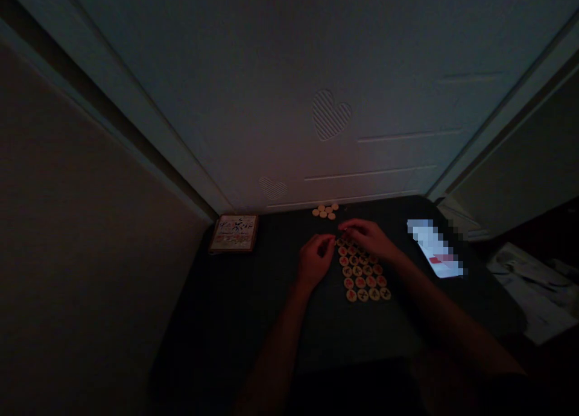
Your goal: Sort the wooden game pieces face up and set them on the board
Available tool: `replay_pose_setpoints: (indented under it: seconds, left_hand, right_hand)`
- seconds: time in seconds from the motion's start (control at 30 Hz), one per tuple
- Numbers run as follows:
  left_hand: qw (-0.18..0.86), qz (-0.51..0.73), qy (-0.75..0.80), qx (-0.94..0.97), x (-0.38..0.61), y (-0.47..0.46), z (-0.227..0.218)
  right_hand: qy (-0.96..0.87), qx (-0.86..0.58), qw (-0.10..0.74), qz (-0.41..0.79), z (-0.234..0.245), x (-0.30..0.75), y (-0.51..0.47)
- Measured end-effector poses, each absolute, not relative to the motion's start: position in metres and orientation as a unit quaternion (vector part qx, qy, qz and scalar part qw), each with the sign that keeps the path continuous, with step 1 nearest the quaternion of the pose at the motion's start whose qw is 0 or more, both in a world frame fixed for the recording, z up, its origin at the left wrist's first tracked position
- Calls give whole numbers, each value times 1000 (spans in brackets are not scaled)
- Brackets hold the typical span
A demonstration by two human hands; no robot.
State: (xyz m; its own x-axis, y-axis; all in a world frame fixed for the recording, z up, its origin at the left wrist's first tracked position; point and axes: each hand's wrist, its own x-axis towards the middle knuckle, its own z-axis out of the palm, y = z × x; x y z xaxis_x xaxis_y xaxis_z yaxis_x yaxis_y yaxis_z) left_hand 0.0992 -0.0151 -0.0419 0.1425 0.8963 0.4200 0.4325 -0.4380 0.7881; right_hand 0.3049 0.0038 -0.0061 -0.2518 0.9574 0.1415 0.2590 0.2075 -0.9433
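Round Chinese chess pieces (360, 281) with red or black characters lie in rows on the dark table, and my right hand partly hides the far rows. My left hand (314, 262) is at the left of the far rows, its thumb and fingertips pinched together at the corner piece. Above those rows reaches my right hand (368, 238), fingers bent and closed at the tips. In the dim light I cannot make out what either hand holds. Beyond the hands lies a small cluster of plain-faced round pieces (322, 210).
A flat printed box (233, 234) sits at the table's far left. On the right lies a lit phone (436, 250), its screen blurred. A pale panel with heart reliefs (331, 114) rises behind the dark table (253, 307). Papers (536, 298) lie beyond the right edge.
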Motion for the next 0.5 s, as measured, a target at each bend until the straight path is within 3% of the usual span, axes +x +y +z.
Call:
replay_pose_setpoints:
  seconds: [0.5]
  left_hand:
    - [273,487,491,668,103,-19,-36]
  right_hand:
    - [-570,-468,457,497,-10,297,-16]
